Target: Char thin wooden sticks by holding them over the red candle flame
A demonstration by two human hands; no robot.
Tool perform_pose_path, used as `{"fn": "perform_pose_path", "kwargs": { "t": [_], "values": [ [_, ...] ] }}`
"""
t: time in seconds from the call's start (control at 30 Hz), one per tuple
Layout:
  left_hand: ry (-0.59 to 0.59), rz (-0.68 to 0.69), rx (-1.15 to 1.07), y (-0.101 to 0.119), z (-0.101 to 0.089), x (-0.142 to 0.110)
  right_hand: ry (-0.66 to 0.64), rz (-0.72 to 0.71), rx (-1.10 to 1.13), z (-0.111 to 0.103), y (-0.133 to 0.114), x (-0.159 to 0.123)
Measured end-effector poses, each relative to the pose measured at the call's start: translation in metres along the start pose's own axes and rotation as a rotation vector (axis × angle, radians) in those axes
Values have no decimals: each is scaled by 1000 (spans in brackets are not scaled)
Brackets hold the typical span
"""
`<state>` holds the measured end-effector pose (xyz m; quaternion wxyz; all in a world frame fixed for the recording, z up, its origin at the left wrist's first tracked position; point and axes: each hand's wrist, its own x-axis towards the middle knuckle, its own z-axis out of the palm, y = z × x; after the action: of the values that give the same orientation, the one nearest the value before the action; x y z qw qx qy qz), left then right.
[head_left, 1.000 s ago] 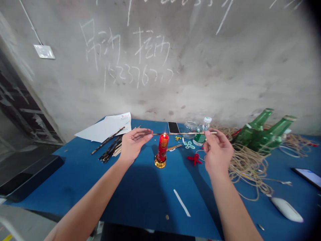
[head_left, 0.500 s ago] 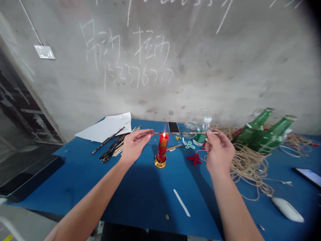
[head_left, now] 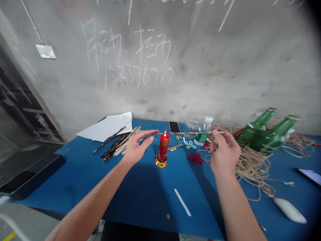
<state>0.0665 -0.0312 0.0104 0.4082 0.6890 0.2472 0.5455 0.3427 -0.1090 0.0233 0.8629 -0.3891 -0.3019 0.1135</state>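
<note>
A thin wooden stick [head_left: 185,133] runs level across the flame of a lit red candle [head_left: 164,147], which stands in a gold holder [head_left: 161,163]. At its right end the stick is pinched between the thumb and fingers of my right hand [head_left: 225,147]. The part of it over the flame looks darker than the right end. My left hand [head_left: 137,146] is at the stick's left end, thumb and fingers apart; the fingertips reach the tip, and whether they touch it I cannot tell.
Blackened and pale sticks [head_left: 117,145] lie left beside white paper [head_left: 107,127]. Behind the candle are a phone [head_left: 174,127], a glass jar [head_left: 191,127] and a plastic bottle [head_left: 204,130]. Coiled cord [head_left: 247,164] and green bottles [head_left: 276,135] occupy the right. A white strip [head_left: 182,202] lies in front.
My right hand has moved slightly right, drawing the stick along over the flame. The fingers and thumb of my left hand have parted from the stick's left end.
</note>
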Motion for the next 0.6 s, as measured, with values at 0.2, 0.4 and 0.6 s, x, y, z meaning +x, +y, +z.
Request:
{"fn": "perform_pose_path", "kwargs": {
  "t": [0.2, 0.4, 0.6],
  "values": [
    [29, 6, 10, -2, 0, 0, 9, -2, 6, -2, 0, 3],
    [45, 3, 4, -3, -1, 1, 31, 6, 5, -2, -3, 3],
    [74, 4, -15, -9, -5, 1, 47, 18, 19, -4, -4, 5]
  ]
}}
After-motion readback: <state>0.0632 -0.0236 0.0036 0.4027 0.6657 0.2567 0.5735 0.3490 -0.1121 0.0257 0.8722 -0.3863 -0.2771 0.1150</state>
